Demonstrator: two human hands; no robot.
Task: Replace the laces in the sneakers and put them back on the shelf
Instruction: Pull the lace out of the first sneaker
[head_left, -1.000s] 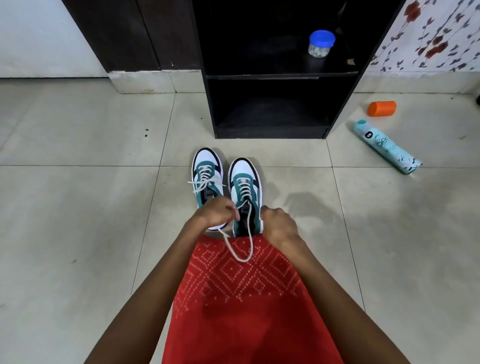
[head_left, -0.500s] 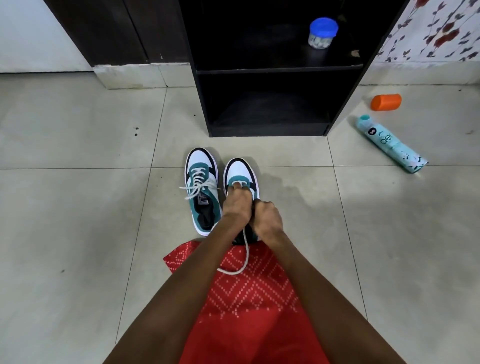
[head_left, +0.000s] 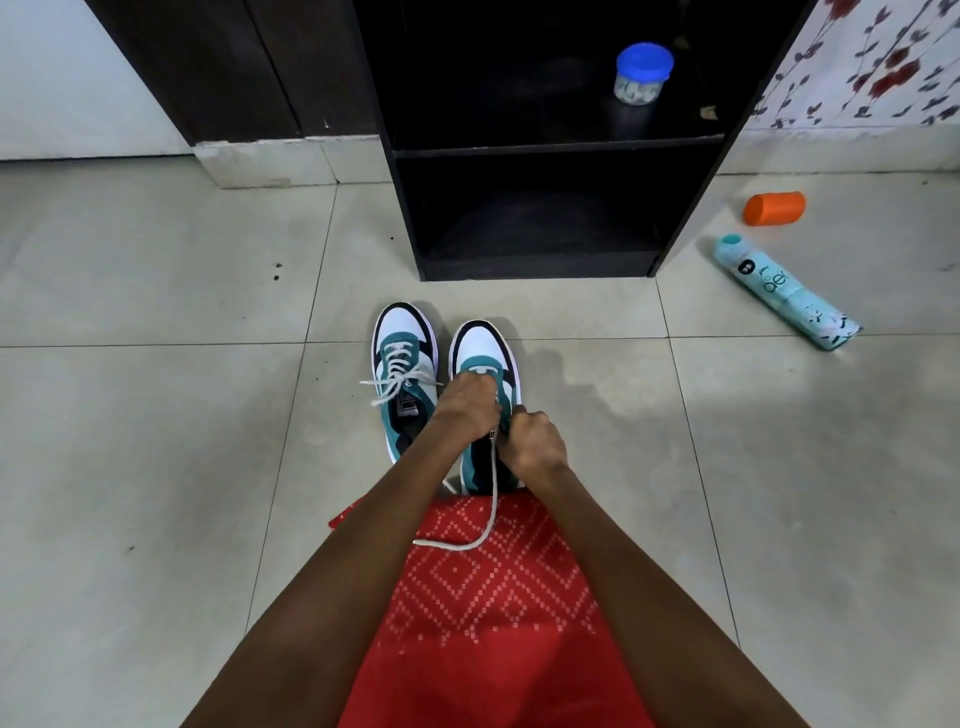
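Observation:
Two white, teal and black sneakers stand side by side on the tiled floor, toes toward a black shelf unit (head_left: 561, 150). The left sneaker (head_left: 402, 364) is laced, its white lace ends lying loose across it. My left hand (head_left: 465, 408) lies over the laces of the right sneaker (head_left: 483, 348), fingers curled on them. My right hand (head_left: 535, 441) grips the lace at the sneaker's right side. A loose white lace (head_left: 491, 499) trails from between my hands down onto my red patterned garment. The eyelets under my hands are hidden.
On the shelf unit's upper board sits a small jar with a blue lid (head_left: 641, 73); the lower compartment holds nothing visible. To the right on the floor lie an orange cap (head_left: 774, 208) and a teal spray can (head_left: 784, 291). Grey tiles stretch left and right.
My hands moved forward from the sneaker's heel end onto its lacing. The trailing lace loop shifted with them, and the view tilted slightly.

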